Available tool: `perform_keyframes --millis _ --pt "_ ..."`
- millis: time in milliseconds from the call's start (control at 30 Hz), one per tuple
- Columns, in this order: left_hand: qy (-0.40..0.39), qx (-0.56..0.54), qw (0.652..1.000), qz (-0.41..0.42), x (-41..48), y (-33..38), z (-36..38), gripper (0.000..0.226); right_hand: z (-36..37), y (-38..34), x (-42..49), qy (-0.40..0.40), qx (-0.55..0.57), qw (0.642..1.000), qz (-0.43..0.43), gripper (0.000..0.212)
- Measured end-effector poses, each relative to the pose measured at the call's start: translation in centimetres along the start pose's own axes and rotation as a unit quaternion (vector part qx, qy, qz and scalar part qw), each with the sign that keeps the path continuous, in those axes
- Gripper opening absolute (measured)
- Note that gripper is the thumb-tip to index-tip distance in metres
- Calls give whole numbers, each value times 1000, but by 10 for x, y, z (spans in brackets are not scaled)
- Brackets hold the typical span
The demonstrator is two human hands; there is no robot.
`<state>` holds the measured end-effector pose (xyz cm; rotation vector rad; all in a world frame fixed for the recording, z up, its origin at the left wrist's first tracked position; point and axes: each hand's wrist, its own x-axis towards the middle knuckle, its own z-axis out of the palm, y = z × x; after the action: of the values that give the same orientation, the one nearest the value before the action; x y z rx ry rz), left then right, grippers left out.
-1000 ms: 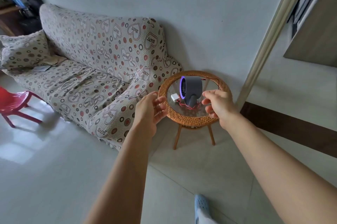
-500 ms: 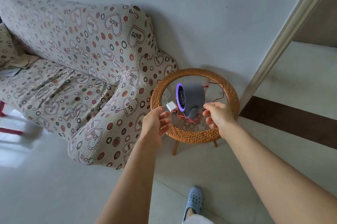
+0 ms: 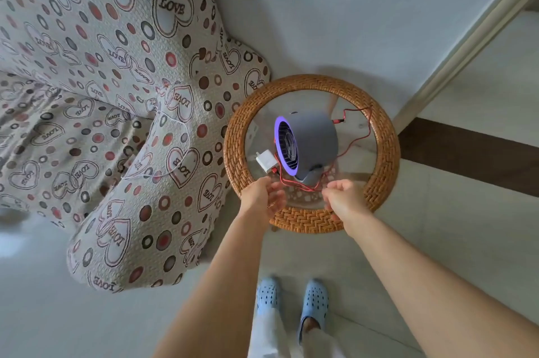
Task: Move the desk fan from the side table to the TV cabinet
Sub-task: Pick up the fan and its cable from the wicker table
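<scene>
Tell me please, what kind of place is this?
Most likely a home living room: a sofa in a heart-print cover, and beside it a round rattan side table carrying a desk fan.

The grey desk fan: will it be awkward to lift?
Probably light: the desk fan looks plastic. Its round body on a narrow foot may tip if nudged. The floppy red cable and white plug could drag along.

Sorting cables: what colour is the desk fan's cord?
Red: the thin red cord, head view.
</scene>
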<state>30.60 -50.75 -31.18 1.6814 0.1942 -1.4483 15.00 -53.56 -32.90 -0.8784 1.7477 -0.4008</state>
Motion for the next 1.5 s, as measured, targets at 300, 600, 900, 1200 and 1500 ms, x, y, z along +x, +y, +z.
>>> perform_keyframes --millis 300,600,900,1200,1500 --pt "16 86 995 -52 105 -4 9 22 60 25 60 66 39 997 12 68" --pt "-10 136 991 5 152 -28 33 10 94 40 91 175 35 981 -75 67" --pt "-4 107 994 -22 164 -26 39 18 99 46 94 198 51 967 -153 53" --pt "-47 100 994 -19 170 -27 27 21 96 42 89 223 43 950 -214 46" --pt "-102 59 993 -8 176 -22 44 8 67 30 99 216 81 958 -168 29"
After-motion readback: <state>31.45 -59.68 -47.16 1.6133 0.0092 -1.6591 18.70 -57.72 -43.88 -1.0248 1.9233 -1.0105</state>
